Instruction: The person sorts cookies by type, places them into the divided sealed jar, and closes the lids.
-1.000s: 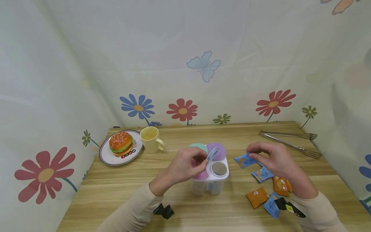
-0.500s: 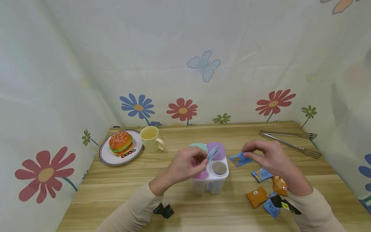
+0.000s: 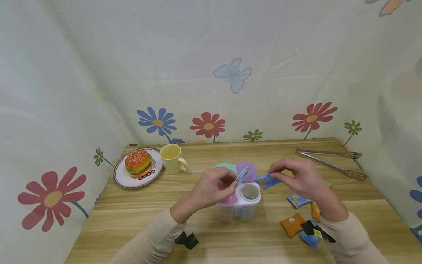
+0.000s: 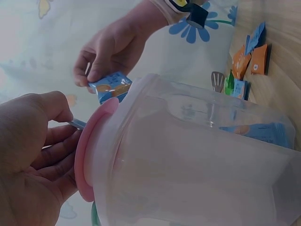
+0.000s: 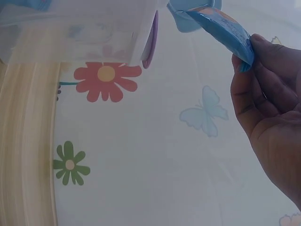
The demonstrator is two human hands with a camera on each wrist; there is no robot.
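Far left of the wooden table [image 3: 257, 245]: a white plate [image 3: 122, 177] with a dark rim line, and on it a sesame-topped burger [image 3: 137, 160] with a green frill below the bun. Just right of it a pale yellow mug [image 3: 170, 162] stands upright, handle to the right.

Next, the left hand [image 3: 212, 186], in from the near side in a beige sleeve [image 3: 158, 234]. Thumb and forefinger clamped together on the edge of a light blue lid [image 3: 242, 175], which stands tilted up. The lower fingers lie beside the pink lid [image 3: 230, 199]; contact there I cannot tell.

Beneath that hand, the clear container [image 3: 227, 213] with a white top, upright near the middle of the table. Teal lid [image 3: 226, 167] and purple lid [image 3: 248, 171] at the back, pink at front left, all down. Front right, a round mouth [image 3: 250, 191] uncovered. Through the wall, low down, one blue packet [image 4: 256, 133] shows.

Right of the mouth, the right hand [image 3: 298, 178], thumb and fingers clamped on the end of another packet, the held blue packet [image 3: 266, 180]. It is off the table, its free end near the container's top edge; whether they touch I cannot tell.

Below and about the right forearm, loose on the wood: a blue sachet [image 3: 298, 200], an orange sachet [image 3: 292, 224], more of both colours partly hidden by the arm. A bit of green [image 3: 329, 184] peeps out beyond the wrist.

Far right, towards the back: metal tongs [image 3: 333, 167] lying spread, slotted ends to the right.
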